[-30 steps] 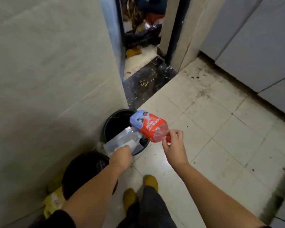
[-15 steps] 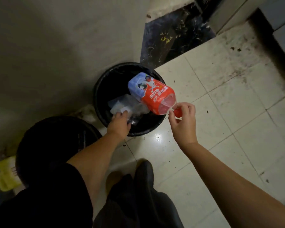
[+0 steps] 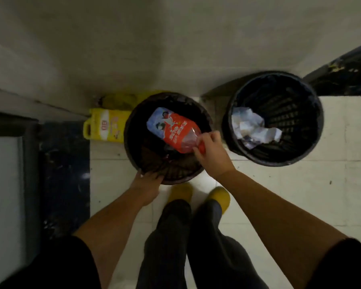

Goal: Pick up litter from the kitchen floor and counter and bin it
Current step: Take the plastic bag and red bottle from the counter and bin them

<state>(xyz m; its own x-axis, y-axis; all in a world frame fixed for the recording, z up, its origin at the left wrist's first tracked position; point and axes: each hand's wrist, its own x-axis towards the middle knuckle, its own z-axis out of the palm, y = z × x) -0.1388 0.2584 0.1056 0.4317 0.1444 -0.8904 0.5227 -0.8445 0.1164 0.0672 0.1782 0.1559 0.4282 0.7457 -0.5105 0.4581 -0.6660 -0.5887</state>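
Note:
Two round black bins stand against the wall. My right hand (image 3: 209, 152) pinches the red cap end of a red and blue plastic bottle (image 3: 173, 130), which hangs over the mouth of the left bin (image 3: 133, 155). My left hand (image 3: 148, 180) rests on that bin's near rim with fingers curled over the edge. The right bin (image 3: 296, 155) holds crumpled clear and white plastic wrapping (image 3: 252, 128), lying against its left inner wall.
A yellow bag (image 3: 104, 127) lies on the floor behind the left bin, by the wall. Dark stone strips run at the far left (image 3: 63, 174) and upper right. My feet in yellow shoes (image 3: 200, 197) stand on pale floor tiles just before the bins.
The clear wrapping left my left hand and lies in the right bin. My left hand moved to the left bin's rim. My right hand carried the bottle over to the left bin.

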